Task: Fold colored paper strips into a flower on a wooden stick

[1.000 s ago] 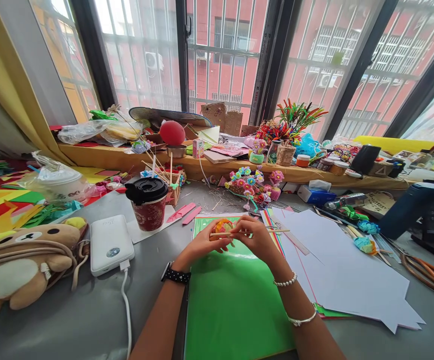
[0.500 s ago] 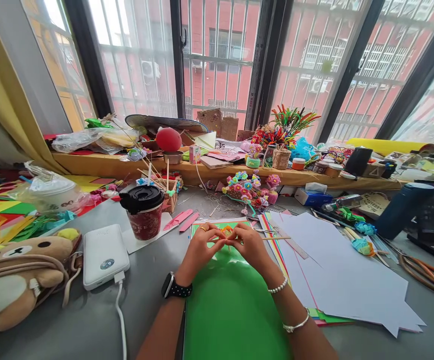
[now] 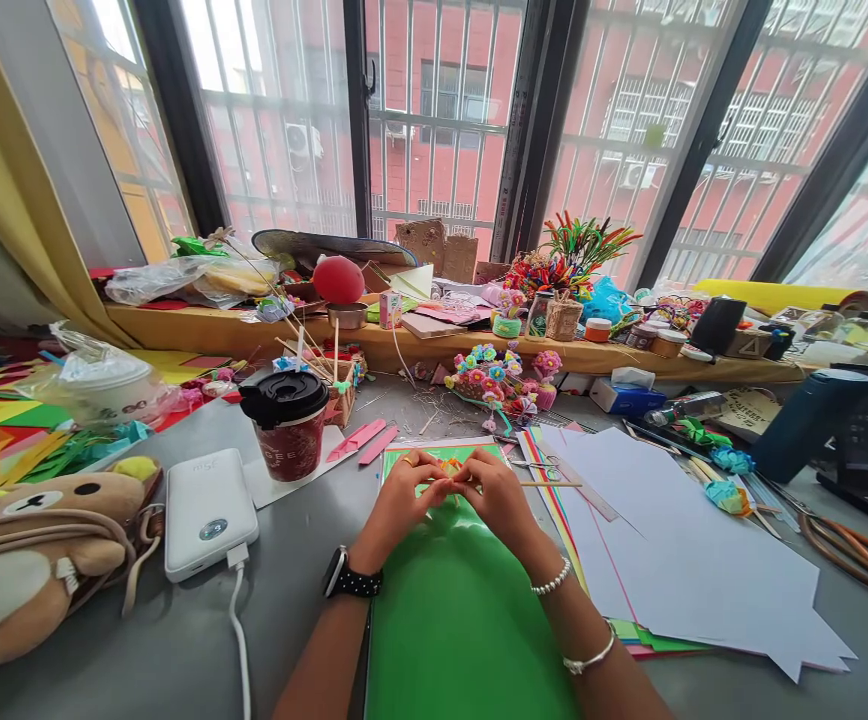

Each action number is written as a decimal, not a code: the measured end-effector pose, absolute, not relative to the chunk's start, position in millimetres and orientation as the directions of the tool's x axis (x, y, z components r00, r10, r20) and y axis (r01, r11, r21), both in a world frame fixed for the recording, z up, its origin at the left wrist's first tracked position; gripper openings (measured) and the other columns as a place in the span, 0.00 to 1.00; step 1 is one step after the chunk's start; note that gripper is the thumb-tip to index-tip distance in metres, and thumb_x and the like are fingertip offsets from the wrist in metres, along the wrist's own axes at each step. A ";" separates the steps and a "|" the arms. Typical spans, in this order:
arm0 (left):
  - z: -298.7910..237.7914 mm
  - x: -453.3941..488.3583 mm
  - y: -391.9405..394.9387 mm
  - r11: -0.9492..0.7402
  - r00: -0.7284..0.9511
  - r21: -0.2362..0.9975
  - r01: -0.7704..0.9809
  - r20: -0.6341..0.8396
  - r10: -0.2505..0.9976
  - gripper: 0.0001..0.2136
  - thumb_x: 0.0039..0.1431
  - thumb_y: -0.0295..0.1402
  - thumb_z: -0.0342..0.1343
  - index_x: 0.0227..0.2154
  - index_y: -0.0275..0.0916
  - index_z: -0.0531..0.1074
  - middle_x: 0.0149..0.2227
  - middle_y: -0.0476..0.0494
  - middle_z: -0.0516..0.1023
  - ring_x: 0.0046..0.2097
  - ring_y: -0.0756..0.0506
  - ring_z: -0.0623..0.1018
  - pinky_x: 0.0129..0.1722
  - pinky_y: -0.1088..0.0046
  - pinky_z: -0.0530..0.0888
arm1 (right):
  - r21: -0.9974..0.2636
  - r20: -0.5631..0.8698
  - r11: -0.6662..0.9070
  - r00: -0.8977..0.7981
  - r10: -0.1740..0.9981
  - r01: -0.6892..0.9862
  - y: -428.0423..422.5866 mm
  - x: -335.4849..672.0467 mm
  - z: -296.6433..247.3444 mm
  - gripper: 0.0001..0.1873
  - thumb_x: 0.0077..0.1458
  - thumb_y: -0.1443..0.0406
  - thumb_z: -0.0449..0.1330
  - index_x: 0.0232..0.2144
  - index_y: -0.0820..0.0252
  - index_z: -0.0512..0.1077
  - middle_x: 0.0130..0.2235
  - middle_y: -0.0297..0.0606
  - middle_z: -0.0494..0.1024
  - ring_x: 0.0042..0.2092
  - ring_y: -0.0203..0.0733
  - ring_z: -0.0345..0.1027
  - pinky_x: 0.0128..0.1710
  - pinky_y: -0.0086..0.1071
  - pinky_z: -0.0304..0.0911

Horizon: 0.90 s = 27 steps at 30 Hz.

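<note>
The left hand is pinching what looks like orange paper; the right hand is gripping a thin tan wooden stick, pointing frame-right.

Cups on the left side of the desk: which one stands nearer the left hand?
The dark red cup with the black lid; the other, a white cup under clear plastic, stands farther left, away from the left hand.
</note>
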<state>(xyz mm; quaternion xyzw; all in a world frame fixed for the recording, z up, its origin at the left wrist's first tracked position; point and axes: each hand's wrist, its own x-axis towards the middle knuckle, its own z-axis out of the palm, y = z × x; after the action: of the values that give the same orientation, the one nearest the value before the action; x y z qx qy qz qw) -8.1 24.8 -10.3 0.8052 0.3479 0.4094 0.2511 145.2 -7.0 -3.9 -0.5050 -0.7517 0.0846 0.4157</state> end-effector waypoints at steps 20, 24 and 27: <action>-18.9 -5.1 28.9 -0.517 0.350 0.812 0.270 0.417 0.839 0.07 0.48 0.34 0.54 0.24 0.38 0.75 0.33 0.41 0.67 0.40 0.43 0.69 0.36 0.64 0.72 | -0.558 0.491 0.456 -0.167 0.855 0.694 -6.4 154.2 -0.9 0.03 0.47 0.72 0.59 0.24 0.64 0.72 0.27 0.35 0.68 0.27 0.34 0.63 0.28 0.26 0.59; -18.9 -7.1 29.5 -0.560 0.382 0.775 0.294 0.441 0.812 0.08 0.50 0.34 0.53 0.26 0.37 0.75 0.33 0.41 0.68 0.41 0.43 0.69 0.39 0.63 0.71 | -0.416 0.580 0.531 -0.234 0.780 0.739 -7.1 153.2 -3.1 0.04 0.49 0.72 0.58 0.25 0.63 0.72 0.28 0.37 0.69 0.31 0.37 0.64 0.30 0.28 0.59; -16.3 -7.3 28.7 -0.564 0.366 0.768 0.305 0.452 0.814 0.07 0.50 0.33 0.53 0.26 0.38 0.75 0.33 0.41 0.68 0.40 0.44 0.69 0.38 0.65 0.71 | -0.356 0.620 0.561 -0.261 0.740 0.747 -7.2 152.5 -3.1 0.05 0.50 0.72 0.56 0.26 0.62 0.71 0.29 0.38 0.70 0.33 0.38 0.64 0.32 0.29 0.59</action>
<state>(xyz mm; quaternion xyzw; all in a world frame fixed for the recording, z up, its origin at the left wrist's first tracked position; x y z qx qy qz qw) -7.3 28.7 -16.3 0.7720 0.3622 0.4311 0.2950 152.5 -7.2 -3.1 -0.4684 -0.7940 -0.0045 0.3876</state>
